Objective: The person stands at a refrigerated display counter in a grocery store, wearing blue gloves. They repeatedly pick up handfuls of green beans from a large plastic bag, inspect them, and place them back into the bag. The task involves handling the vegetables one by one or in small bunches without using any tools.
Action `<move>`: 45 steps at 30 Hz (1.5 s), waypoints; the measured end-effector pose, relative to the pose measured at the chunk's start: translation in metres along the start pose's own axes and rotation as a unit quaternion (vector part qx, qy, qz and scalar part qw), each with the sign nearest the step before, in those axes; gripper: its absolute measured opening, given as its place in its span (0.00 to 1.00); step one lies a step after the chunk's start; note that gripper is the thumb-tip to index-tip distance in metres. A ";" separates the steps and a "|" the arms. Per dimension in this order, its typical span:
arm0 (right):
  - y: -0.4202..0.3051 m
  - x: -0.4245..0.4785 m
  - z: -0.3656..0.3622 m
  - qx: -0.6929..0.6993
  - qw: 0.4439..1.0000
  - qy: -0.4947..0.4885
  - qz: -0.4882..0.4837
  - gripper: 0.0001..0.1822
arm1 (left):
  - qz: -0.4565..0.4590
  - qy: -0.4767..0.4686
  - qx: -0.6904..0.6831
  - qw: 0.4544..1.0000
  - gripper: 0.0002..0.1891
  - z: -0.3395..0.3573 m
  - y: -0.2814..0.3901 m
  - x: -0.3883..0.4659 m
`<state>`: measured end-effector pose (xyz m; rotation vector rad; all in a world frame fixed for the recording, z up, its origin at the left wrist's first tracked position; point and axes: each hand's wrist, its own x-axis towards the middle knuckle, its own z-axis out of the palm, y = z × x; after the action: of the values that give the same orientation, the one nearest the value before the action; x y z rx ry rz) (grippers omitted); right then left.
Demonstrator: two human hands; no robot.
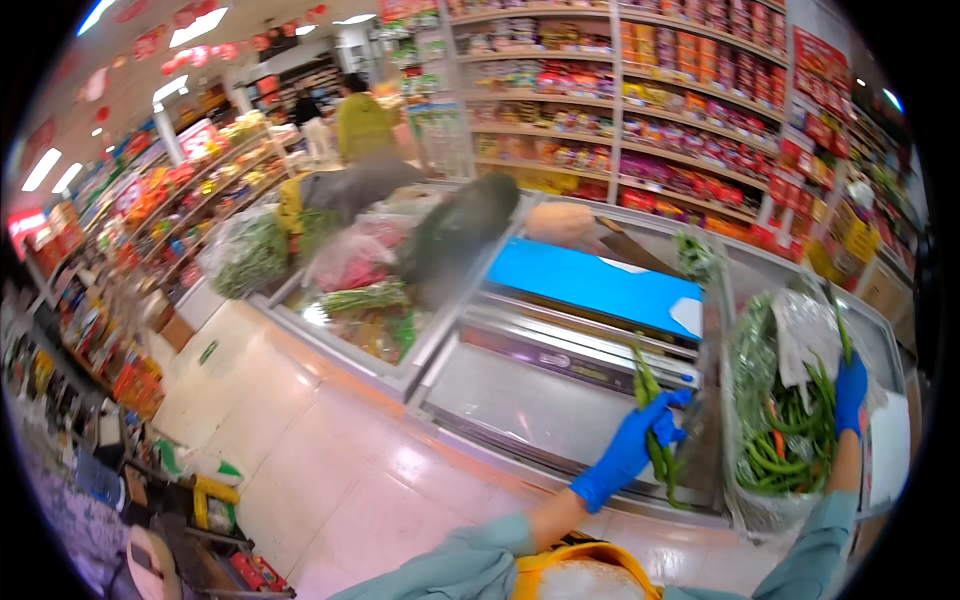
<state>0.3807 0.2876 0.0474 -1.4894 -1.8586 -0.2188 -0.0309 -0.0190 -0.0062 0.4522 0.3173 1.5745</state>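
My left hand (630, 446), in a blue glove, is closed around several long green chili peppers (651, 390) above the right end of the metal-and-film wrapping machine (517, 390). At the right, my right hand (850, 394), gloved the same way, grips a green pepper (841, 326) that points up and away from me. Below that hand lies a plastic-lined container (757, 337) with a heap of green peppers (780, 450) and an orange-red one (776, 431) among them. A crumpled clear bag (802, 330) covers part of the heap.
A blue board (592, 285) lies behind the machine, near a knife (637, 251). To the left, a chest freezer (405, 375) carries bagged greens (251, 259) and a large dark green melon (465, 232). Stocked shelves (615, 97) stand beyond; a person (364, 120) is in the background.
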 end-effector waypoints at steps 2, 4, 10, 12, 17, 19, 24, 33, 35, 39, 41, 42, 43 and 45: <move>-0.082 -0.006 -0.018 -0.002 0.999 -0.004 -0.042 0.20 | 0.007 0.033 0.030 0.999 0.19 0.000 -0.002 0.000; -0.191 -0.041 -0.054 0.068 0.994 -0.036 -0.074 0.19 | 0.009 0.053 0.059 0.997 0.20 0.000 0.000 0.001; -0.331 -0.147 -0.088 0.261 0.920 -0.237 -0.171 0.12 | -0.003 0.029 0.041 0.999 0.21 0.004 -0.005 -0.002; -0.349 -0.170 -0.079 0.314 0.890 -0.303 -0.134 0.12 | 0.004 0.029 0.034 0.999 0.22 0.003 -0.010 -0.003; -0.359 -0.200 -0.046 0.295 0.904 -0.279 -0.133 0.16 | 0.072 0.011 0.110 0.991 0.23 -0.002 -0.009 -0.008; -0.362 -0.206 -0.041 0.335 0.901 -0.242 -0.133 0.18 | 0.079 0.014 0.082 0.993 0.24 0.002 -0.008 -0.009; -0.364 -0.212 -0.032 0.272 0.920 -0.249 -0.134 0.17 | 0.061 0.042 0.020 0.997 0.26 0.010 -0.003 -0.010; -0.372 -0.214 -0.038 0.156 0.939 -0.222 -0.212 0.16 | 0.143 -0.070 -0.045 0.986 0.28 0.005 -0.008 -0.007; -0.370 -0.214 -0.039 0.140 0.935 -0.230 -0.230 0.17 | 0.144 -0.019 0.044 0.988 0.27 0.010 -0.006 -0.008; -0.369 -0.210 -0.045 0.165 0.926 -0.222 -0.255 0.18 | 0.137 0.006 0.071 0.988 0.24 0.011 -0.001 -0.012; -0.369 -0.208 -0.045 0.206 0.922 -0.214 -0.249 0.18 | 0.099 0.014 0.033 0.994 0.24 0.004 -0.001 -0.009; -0.366 -0.208 -0.042 0.229 0.919 -0.216 -0.237 0.18 | 0.079 0.017 0.013 0.997 0.24 0.002 -0.001 -0.007; -0.362 -0.208 -0.039 0.252 0.916 -0.218 -0.224 0.18 | 0.067 0.026 0.014 0.997 0.24 0.002 -0.002 -0.007; -0.356 -0.211 -0.032 0.298 0.897 -0.273 -0.179 0.19 | 0.042 0.043 0.017 0.998 0.25 0.002 -0.002 -0.006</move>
<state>0.0872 -0.0052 0.0454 -0.8135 -2.3419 0.6189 -0.0284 -0.0247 -0.0061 0.4292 0.3952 1.6759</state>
